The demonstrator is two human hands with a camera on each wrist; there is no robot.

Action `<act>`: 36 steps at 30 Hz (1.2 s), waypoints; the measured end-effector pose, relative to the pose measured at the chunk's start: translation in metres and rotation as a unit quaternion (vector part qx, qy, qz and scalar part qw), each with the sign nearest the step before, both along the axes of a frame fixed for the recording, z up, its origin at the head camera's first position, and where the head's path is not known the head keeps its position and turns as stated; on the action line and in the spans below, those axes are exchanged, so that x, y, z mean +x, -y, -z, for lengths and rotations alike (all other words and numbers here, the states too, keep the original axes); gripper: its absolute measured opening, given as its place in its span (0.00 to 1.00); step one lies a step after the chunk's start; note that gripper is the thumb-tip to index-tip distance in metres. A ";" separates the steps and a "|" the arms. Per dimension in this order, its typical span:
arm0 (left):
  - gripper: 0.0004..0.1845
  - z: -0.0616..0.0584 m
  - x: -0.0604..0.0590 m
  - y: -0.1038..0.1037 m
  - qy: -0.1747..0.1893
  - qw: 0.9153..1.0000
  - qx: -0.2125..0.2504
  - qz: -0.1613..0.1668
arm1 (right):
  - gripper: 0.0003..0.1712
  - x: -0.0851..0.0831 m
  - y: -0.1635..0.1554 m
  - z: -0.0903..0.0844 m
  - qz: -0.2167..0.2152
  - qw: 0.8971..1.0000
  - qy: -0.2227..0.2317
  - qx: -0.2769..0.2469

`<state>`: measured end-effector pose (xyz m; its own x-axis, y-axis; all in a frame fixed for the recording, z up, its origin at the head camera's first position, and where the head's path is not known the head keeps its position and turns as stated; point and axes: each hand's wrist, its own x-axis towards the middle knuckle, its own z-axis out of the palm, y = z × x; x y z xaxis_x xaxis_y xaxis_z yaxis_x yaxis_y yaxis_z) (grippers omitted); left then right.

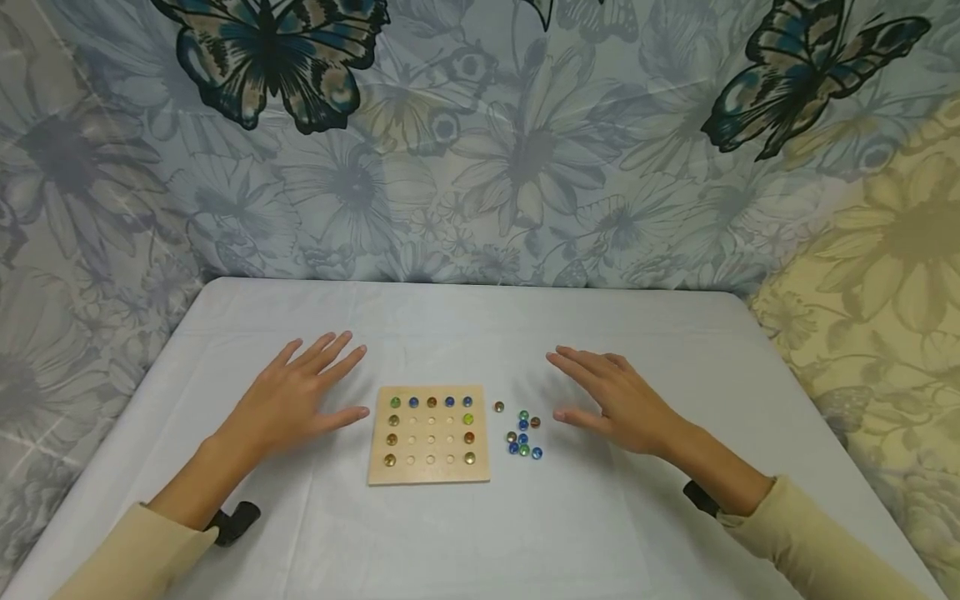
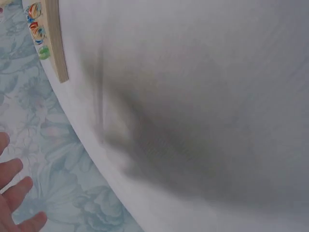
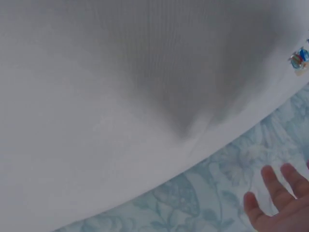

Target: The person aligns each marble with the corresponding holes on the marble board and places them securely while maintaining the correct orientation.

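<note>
The left hand (image 1: 288, 396) is hovering or resting flat over the desk (image 1: 465, 533), palm down, fingers straight and spread, holding nothing. Its thumb is pointing toward the board (image 1: 429, 435), which is lying just to its right, close to the thumb tip but not touching it. In the left wrist view only the fingertips (image 2: 14, 193) are showing at the lower left edge, spread against the flowered cloth (image 2: 53, 145), with the board's edge (image 2: 54, 38) at the top left.

The board is a square wooden one with rows of round pits, sitting flat in the middle of the desk between the two hands. Marbles are sitting in its top row (image 1: 431, 402), down its left column and down its right column; the inner pits are showing bare wood.

Just right of the board a single marble (image 1: 498, 407) is lying alone on the desk, and beyond it a loose cluster of marbles (image 1: 523, 436), blue, green and brown, is lying near the board's right edge.

The right hand (image 1: 618, 400) is spread palm down right of that cluster, fingers straight and relaxed, gripping nothing. Its thumb tip is near the cluster, apart from it. The right wrist view is showing its fingertips (image 3: 277, 193) at the lower right and a few marbles at the far right edge.

Cream sleeves (image 1: 810, 542) are covering both forearms.
</note>
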<state>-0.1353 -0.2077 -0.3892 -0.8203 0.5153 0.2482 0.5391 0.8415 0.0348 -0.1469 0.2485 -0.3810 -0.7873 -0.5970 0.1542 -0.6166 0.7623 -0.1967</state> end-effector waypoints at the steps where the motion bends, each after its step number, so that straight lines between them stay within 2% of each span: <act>1: 0.45 0.001 0.001 0.000 0.006 1.000 0.001 0.006 | 0.44 0.000 0.001 0.001 -0.010 1.000 0.001 -0.007; 9: 0.49 0.009 0.007 -0.006 0.075 0.995 0.022 0.068 | 0.42 0.004 0.008 0.005 -0.039 0.994 0.055 -0.082; 14: 0.54 0.015 0.008 -0.011 0.094 0.991 0.028 0.089 | 0.40 0.005 0.015 0.008 -0.055 0.986 0.103 -0.117; 22: 0.61 0.023 0.007 -0.012 0.132 0.988 0.017 0.078 | 0.35 0.009 0.023 0.013 -0.071 0.979 0.163 -0.097; 30: 0.62 0.027 0.006 -0.014 0.157 0.985 0.008 0.077 | 0.31 0.012 0.026 0.020 -0.083 0.977 0.175 -0.089; 36: 0.63 0.025 0.005 -0.015 0.163 0.983 0.005 0.079 | 0.30 0.013 0.027 0.022 -0.081 0.976 0.187 -0.081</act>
<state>-0.1299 -0.1923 -0.4146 -0.7664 0.6422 -0.0094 0.6226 0.7465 0.2347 -0.1342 0.2213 -0.4027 -0.7039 -0.7099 -0.0232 -0.5880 0.6007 -0.5417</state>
